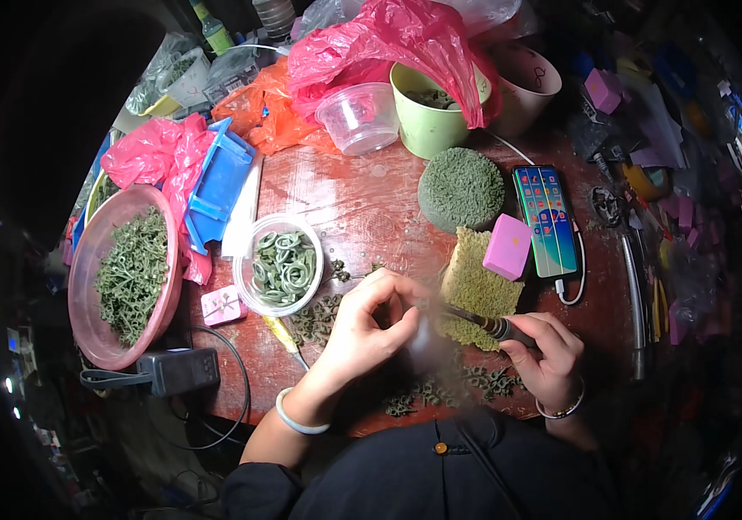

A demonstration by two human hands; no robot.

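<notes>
dark cloth of our top (371,477) fills the lower edge, with 1 amber-coloured bead (440,448) on it. above it, a blurred streak crosses the middle of our view, between our 2 hands. our right hand (546,348) grips a slim tool (499,328) by its dark handle, fingers closed round it, the shaft pointing left. our left hand (373,328) has thumb and forefinger drawn close together near the tool's far end; the blur hides the fingertips, so we cannot tell whether they pinch anything.

below our hands, small green pieces (488,381) lie scattered over the red-brown table (345,191), with more of them loose beside our left hand. just beyond the tool we see a yellow-green block (468,282), with a pink block (507,247) on its upper right part. behind these sits a round green pad (461,189), and to its right lies a lit phone (546,221) with a white cable (560,287) plugged in. on our left, a clear tub (316,251) holds green rings, and a wide pink bowl (87,277) holds a green heap. at the far side stands a light green bucket (432,132).
</notes>
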